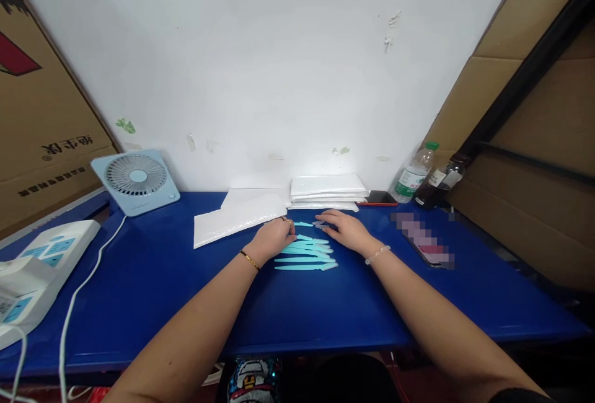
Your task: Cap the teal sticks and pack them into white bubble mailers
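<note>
Several turquoise eyebrow razors (304, 259) lie in a loose row on the blue table, their handles pointing left and their heads right. My left hand (272, 240) is closed at the upper left of the row, and one turquoise eyebrow razor (304, 224) sticks out from its fingers toward the right. Facing it, my right hand (349, 231) has its thumb and fingers around a small clear plastic cap (319, 224). My left fingers partly cover the handles of the upper razors in the row.
White padded envelopes (242, 214) lie behind my left hand, and a stack of them (328, 187) is against the wall. A fan (137, 178) and a power strip (51, 266) stand left. Right are a phone (425, 242), a water bottle (415, 173) and a dark bottle (439, 185).
</note>
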Available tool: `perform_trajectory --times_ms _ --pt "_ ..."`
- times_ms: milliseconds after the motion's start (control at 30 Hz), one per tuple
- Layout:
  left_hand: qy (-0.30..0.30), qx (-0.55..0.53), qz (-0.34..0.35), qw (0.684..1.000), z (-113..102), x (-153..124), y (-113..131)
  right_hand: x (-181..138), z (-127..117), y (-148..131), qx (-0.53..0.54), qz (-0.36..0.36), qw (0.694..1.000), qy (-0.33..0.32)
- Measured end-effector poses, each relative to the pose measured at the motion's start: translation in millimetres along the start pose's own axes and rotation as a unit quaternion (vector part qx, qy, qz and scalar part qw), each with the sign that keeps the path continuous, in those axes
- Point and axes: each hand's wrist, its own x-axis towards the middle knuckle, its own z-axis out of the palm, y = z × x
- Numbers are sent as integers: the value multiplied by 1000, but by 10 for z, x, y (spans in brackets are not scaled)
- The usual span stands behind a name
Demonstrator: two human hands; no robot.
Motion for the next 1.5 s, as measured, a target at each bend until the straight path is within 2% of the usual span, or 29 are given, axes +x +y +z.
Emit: perform_trajectory --times_ms 133,400,600,900,1333,1500 --pt "7 -13 -1 1000 3 3 8 75 4 -38 37 27 999 -4" --pt "-4 -85 -44 995 66 57 -35 60 26 108 141 52 988 -23" --pt "-3 -92 -41 995 75 61 -43 25 -25 105 143 34 989 2" --pt "7 -95 -37 995 85 73 -12 23 8 13 269 67 960 -36" --pt "-3 -85 -29 996 98 83 80 78 19 -195 255 11 966 -34" --pt "80 -23 -41 996 56 92 -40 88 -12 83 208 27 977 38"
